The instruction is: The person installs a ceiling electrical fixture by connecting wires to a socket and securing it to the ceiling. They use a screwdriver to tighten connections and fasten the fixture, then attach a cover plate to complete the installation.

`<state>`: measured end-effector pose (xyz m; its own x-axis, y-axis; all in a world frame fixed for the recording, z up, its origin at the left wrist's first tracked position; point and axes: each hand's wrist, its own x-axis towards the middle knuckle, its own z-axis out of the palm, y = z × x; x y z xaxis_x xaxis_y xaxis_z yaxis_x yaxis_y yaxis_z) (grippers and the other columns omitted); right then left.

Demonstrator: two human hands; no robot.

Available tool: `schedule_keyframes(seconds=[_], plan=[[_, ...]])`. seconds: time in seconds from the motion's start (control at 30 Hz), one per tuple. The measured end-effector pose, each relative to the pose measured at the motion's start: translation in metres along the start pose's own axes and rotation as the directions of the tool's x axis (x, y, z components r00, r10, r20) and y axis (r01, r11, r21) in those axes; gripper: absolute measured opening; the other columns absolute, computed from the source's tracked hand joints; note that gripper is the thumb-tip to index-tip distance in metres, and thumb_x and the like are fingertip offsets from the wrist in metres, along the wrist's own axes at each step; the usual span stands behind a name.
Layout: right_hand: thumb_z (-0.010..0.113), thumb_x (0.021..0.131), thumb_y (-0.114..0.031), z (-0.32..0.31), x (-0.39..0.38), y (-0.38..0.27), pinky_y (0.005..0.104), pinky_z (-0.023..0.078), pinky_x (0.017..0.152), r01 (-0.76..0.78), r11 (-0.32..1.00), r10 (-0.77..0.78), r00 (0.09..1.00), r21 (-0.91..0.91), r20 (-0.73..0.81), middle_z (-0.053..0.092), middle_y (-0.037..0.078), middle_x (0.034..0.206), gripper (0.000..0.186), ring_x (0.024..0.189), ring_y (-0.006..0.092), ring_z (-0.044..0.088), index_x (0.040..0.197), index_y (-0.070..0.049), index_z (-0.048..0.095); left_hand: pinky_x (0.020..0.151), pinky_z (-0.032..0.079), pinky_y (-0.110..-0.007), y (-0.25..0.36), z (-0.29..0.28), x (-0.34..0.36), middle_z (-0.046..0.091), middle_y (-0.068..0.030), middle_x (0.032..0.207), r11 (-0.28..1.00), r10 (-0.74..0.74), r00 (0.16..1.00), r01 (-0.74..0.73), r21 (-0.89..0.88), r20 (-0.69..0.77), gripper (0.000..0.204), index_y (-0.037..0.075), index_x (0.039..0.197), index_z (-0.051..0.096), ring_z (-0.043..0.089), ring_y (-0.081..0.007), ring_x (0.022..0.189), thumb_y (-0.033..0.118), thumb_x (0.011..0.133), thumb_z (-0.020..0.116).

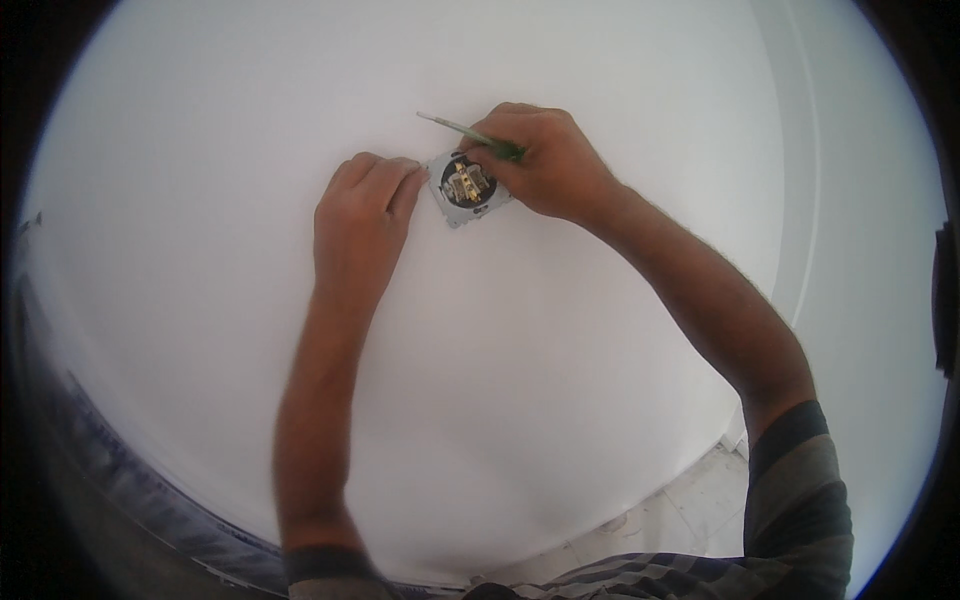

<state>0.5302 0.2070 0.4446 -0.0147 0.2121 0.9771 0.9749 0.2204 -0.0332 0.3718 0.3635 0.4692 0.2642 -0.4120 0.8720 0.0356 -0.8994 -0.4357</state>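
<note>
A wall socket (466, 187) with a grey metal mounting frame sits on the white wall in front of me, slightly tilted. Its round dark middle shows brass-coloured contacts, with no cover over them. My left hand (362, 205) is closed at the frame's upper left edge, thumb and fingers pinching it. In my right hand (545, 155) is a screwdriver (508, 150) with a green handle, lying across the fingers. Its thin shaft points up and left, away from the socket. The right fingertips reach the socket's upper right side and partly hide it.
The white wall (560, 330) fills most of the view. To the right it meets another wall surface (870, 300) at a vertical corner. Pale floor tiles (690, 500) show at the lower right. A dark, streaked strip (150, 490) runs along the lower left.
</note>
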Motion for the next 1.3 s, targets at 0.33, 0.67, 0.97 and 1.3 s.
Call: schedule_keyframes(seconds=[0.33,0.67,0.97,1.3], plan=[[0.070,0.094,-0.011,0.000,0.003,-0.006,0.0387,0.055,0.072,0.050,0.974,-0.041,0.998,-0.221,0.043,0.070,0.011,0.089,0.010,0.079,0.0275,0.069,0.098,-0.002,0.072,0.064,0.057,-0.032,-0.002,0.001,0.002,0.072,-0.0102,0.087,0.999,-0.039,0.999,0.039,-0.021,0.029,0.011,0.003,0.093,0.074,0.071,-0.0206,0.072,0.008,0.086,0.081],[0.067,0.093,-0.011,-0.001,0.010,-0.010,0.0447,0.057,0.075,0.043,0.952,-0.007,0.993,-0.304,0.119,0.069,0.013,0.086,0.009,0.083,0.0289,0.071,0.089,-0.003,0.070,0.064,0.057,-0.032,-0.005,0.000,0.004,0.072,-0.0090,0.086,0.996,-0.071,0.995,0.074,-0.047,0.077,0.011,0.003,0.093,0.074,0.071,-0.0193,0.072,0.008,0.086,0.080],[0.067,0.095,-0.015,0.001,0.013,-0.013,0.0434,0.058,0.077,0.025,0.939,0.026,0.989,-0.344,0.144,0.069,0.012,0.087,0.012,0.086,0.0280,0.071,0.091,-0.003,0.068,0.066,0.056,-0.033,-0.006,-0.003,0.006,0.071,-0.0093,0.086,0.995,-0.076,0.991,0.083,-0.057,0.109,0.011,0.002,0.092,0.072,0.069,-0.0194,0.072,0.009,0.088,0.079],[0.070,0.096,-0.024,0.002,0.018,-0.014,0.0433,0.058,0.079,0.084,0.888,0.006,0.981,-0.453,0.194,0.069,0.011,0.086,0.022,0.085,0.0281,0.071,0.088,-0.004,0.069,0.068,0.055,-0.034,-0.006,-0.003,0.007,0.072,-0.0101,0.089,0.994,-0.082,0.988,0.091,-0.066,0.133,0.011,0.002,0.095,0.073,0.069,-0.0214,0.074,0.011,0.090,0.077]])
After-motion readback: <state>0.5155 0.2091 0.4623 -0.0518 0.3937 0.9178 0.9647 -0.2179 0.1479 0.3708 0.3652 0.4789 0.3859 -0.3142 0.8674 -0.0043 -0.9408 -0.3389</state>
